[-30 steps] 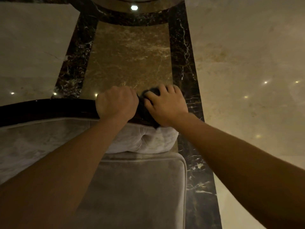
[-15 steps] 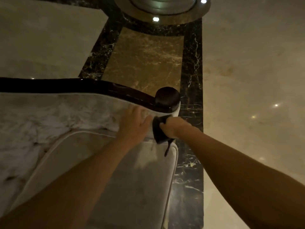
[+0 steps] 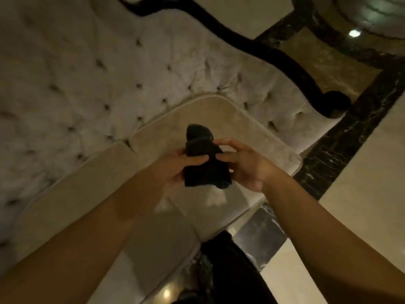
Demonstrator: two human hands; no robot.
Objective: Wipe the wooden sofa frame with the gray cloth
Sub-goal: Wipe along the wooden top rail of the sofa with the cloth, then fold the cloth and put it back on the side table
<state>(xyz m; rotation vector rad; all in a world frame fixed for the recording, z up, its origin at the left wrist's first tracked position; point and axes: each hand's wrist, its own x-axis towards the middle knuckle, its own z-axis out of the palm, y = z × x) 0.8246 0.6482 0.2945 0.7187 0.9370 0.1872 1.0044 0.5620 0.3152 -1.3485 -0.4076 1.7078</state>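
Note:
The dark gray cloth [image 3: 205,159] is bunched up and held in the air above the beige seat cushion [image 3: 219,119]. My left hand [image 3: 175,166] grips its left side and my right hand [image 3: 243,163] pinches its right side. The dark wooden sofa frame [image 3: 252,43] curves along the top of the tufted backrest and ends in a round scroll [image 3: 335,102] at the right. Both hands are well away from the frame.
The pale tufted backrest [image 3: 98,73] fills the upper left. A second seat cushion [image 3: 72,194] lies at the left. Glossy marble floor with dark veined bands [image 3: 350,139] runs along the right. A dark trouser leg [image 3: 232,266] shows at the bottom.
Both hands left the frame's scrolled end and drew back over the seat cushion. The cloth, earlier pressed to the frame by the right hand, is now held between both hands.

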